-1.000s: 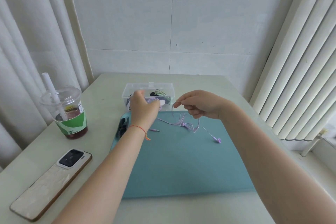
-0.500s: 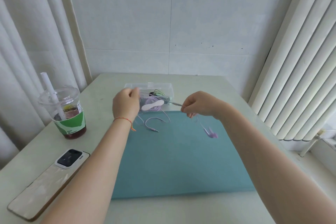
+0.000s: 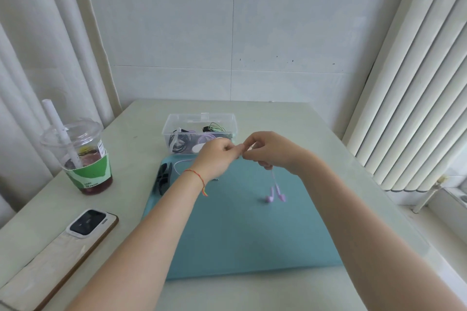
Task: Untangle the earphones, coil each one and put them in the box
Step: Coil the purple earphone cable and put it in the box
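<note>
Both hands, left hand [image 3: 217, 155] and right hand [image 3: 271, 150], pinch the thin lilac earphones [image 3: 275, 190] above the smooth teal mat [image 3: 242, 235]; two glossy buds dangle below. The clear plastic box [image 3: 199, 131], holding coiled cords, sits toward the tabletop's [image 3: 290, 118] far edge.

Clear glossy plastic box [image 3: 199, 118], matt teal mat [image 3: 240, 235], smooth table [image 3: 141, 139]

Two bare forearms, no sleeves. The left hand [image 3: 214, 156] has a thin red string bracelet [image 3: 197, 175] at the wrist, with a multicoloured tail.
</note>
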`<state>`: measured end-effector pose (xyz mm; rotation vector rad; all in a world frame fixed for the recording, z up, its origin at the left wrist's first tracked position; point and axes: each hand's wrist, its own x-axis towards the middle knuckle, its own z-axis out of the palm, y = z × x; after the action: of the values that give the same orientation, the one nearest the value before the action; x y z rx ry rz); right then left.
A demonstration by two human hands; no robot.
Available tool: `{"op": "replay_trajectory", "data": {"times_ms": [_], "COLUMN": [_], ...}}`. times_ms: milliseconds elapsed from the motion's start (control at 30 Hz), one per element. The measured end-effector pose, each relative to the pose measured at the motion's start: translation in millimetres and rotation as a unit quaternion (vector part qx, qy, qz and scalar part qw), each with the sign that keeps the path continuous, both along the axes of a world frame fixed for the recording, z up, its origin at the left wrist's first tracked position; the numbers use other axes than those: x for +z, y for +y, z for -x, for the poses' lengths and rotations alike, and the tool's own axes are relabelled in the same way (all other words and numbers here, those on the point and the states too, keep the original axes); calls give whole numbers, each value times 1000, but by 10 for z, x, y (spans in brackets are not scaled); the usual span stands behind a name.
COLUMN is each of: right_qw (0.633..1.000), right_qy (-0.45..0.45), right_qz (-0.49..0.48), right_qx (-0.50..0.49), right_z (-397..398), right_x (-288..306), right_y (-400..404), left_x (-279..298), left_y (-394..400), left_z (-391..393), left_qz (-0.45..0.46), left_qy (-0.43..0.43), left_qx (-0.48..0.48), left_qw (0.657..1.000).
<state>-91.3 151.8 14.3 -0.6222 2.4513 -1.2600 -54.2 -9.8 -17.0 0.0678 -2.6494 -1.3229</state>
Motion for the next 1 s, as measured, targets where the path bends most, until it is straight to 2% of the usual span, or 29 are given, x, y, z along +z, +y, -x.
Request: {"op": "replay_trajectory", "data": {"times_ms": [67,200,267,333,400,500,633,733,867,1000], "right_qw": [1000,987,975,971,968,971,992,999,999,995], "right_qy": [1,-26,-46,-34,-26,-46,11,2,-14,-26], "right_qz": [10,123,184,195,203,200,105,46,34,93], "right_qx": [-21,-100,-115,-134,-143,-120,-75,-24,24,12], "right_z": [55,172,234,308,374,436,450,407,373,373], "right_x": [-34,-71,-101,-148,-179,-210,-278,-355,-408,-332], "right_y": [122,274,279,262,231,137,-2,-99,-152,-109], "left_x": [-48,-34,-48,-84,-129,-168,-150,-153,-161,-116], "left_y": [-85,-228,-243,-258,-274,-225,-170,-169,-227,-306], "left_z": [49,117,171,225,277,315,310,320,332,333], "left_qz": [-35,-218,-233,-192,-181,-217,-248,-306,-363,-371], "left_qy": [18,81,118,118,81,8,-37,-33,-17,-51], "left_qx": [20,99,159,198,171,91,19,-23,-17,48], "left_qw": [999,967,952,954,965,972,968,951,932,926]}}
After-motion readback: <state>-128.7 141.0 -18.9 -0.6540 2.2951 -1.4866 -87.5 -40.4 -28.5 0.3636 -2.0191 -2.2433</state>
